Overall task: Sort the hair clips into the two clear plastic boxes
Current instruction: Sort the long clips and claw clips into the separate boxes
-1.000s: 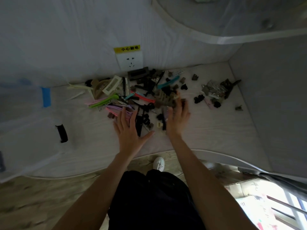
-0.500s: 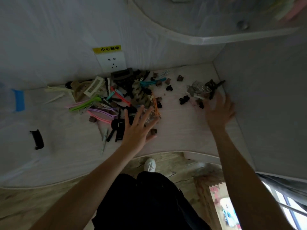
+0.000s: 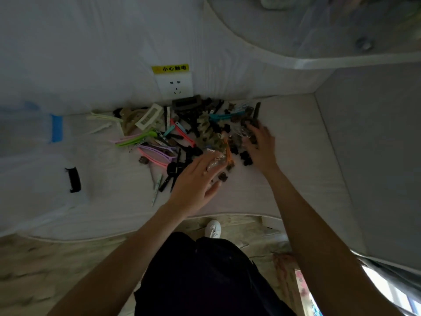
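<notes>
A heap of hair clips (image 3: 189, 131) lies on the white table (image 3: 296, 179) against the back wall. It holds a green clip (image 3: 136, 139), long pink and purple clips (image 3: 155, 155), a teal clip (image 3: 224, 115) and several small dark claw clips (image 3: 246, 158). My left hand (image 3: 196, 181) reaches over the heap's near edge, its straight fingers touching clear and orange clips (image 3: 222, 156). My right hand (image 3: 260, 145) lies on the heap's right side, fingers spread over dark and clear clips. I cannot see a clip pinched in either hand.
A translucent plastic container with blue tape (image 3: 56, 128) and a black clasp (image 3: 73, 180) stands at the left. A wall socket (image 3: 174, 86) sits behind the heap. A grey panel (image 3: 376, 156) closes the right side. The table's front edge curves just beyond my legs.
My right hand has swept left from the table's right side into the heap, and the loose clips there now lie with the heap. My left hand has edged forward onto the clips.
</notes>
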A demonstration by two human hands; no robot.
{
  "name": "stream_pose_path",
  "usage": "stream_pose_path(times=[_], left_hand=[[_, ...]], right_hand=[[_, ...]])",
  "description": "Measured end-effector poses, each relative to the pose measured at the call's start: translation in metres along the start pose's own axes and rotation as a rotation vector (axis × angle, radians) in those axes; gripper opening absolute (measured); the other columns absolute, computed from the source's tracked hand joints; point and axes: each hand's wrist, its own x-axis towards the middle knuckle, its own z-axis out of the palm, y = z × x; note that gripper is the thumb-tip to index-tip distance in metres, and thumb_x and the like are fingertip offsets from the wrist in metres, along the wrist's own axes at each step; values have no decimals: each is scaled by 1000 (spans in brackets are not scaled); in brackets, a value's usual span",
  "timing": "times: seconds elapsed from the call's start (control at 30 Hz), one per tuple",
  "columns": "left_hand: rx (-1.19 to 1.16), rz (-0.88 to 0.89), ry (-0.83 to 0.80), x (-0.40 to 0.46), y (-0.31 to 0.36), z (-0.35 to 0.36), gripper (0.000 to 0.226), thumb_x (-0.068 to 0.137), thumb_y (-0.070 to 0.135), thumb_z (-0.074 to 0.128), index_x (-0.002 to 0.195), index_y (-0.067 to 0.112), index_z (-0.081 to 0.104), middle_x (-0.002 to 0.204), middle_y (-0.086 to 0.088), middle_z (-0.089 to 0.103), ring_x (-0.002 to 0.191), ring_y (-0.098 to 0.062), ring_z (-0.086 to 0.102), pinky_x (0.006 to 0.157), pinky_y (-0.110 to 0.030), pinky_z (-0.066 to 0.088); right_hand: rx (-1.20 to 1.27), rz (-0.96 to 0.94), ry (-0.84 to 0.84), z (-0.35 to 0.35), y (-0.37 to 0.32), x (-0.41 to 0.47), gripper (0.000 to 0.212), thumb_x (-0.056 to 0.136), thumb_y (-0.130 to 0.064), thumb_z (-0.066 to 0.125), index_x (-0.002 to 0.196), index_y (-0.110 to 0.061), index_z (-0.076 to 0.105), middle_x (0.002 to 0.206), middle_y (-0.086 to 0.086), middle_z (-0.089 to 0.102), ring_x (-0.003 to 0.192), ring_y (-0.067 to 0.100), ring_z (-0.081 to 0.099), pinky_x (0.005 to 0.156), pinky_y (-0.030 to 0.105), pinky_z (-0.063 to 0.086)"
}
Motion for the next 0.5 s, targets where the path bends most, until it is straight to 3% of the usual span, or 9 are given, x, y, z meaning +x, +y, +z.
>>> stream_pose_path(times=[0.07, 0.13, 0.2, 0.27, 0.33, 0.4, 0.5], left_hand=[[-80, -98, 116, 2, -10, -20, 36, 91, 28, 52, 125, 18, 52, 133, -7, 52, 120, -21, 50, 97, -28, 43], [-154, -214, 176, 14, -24, -38, 39, 90, 24, 54, 128, 15, 49, 134, -9, 50, 121, -22, 48, 98, -27, 40], [-189, -295, 137, 33, -38, -49, 51, 87, 18, 60, 135, 15, 42, 141, -10, 42, 127, -23, 43, 103, -28, 38], [-186, -337, -3, 56, -50, -52, 70, 82, 17, 65, 143, 19, 30, 149, -9, 29, 136, -25, 30, 110, -32, 30], [-91, -267, -203, 78, -57, -51, 83, 77, 19, 70, 145, 26, 24, 155, -5, 15, 142, -27, 14, 115, -42, 22], [150, -41, -369, 93, -60, -47, 76, 76, 20, 70, 141, 32, 32, 157, 0, 9, 145, -25, 3, 117, -51, 12], [361, 181, -451, 102, -58, -44, 54, 82, 11, 61, 131, 31, 48, 152, 4, 27, 144, -19, 12, 116, -45, 2]], right_hand=[[40, 11, -40, 6, -12, -2, 47, 94, -43, 44, 138, -30, 38, 156, 7, 17, 144, 26, 10, 117, 48, 3], [55, 38, -52, 2, -17, -2, 46, 94, -39, 46, 139, -30, 37, 157, 7, 14, 145, 26, 6, 117, 49, 1], [8, 14, -12, -7, -18, -6, 47, 93, -36, 51, 138, -28, 39, 155, 12, 17, 144, 30, 9, 116, 51, 6], [-45, -68, 47, -15, -18, -7, 47, 91, -29, 57, 135, -21, 45, 150, 19, 26, 140, 35, 19, 115, 52, 15], [-115, -136, 53, -21, -20, -3, 49, 89, -22, 58, 136, -19, 44, 147, 21, 30, 136, 37, 24, 111, 53, 22], [-192, -126, 3, -22, -25, 6, 54, 90, -24, 55, 141, -23, 35, 150, 19, 24, 137, 37, 20, 112, 52, 21], [-263, -37, -85, -20, -32, 24, 58, 93, -34, 48, 145, -27, 23, 154, 19, 12, 138, 39, 16, 114, 51, 19]])
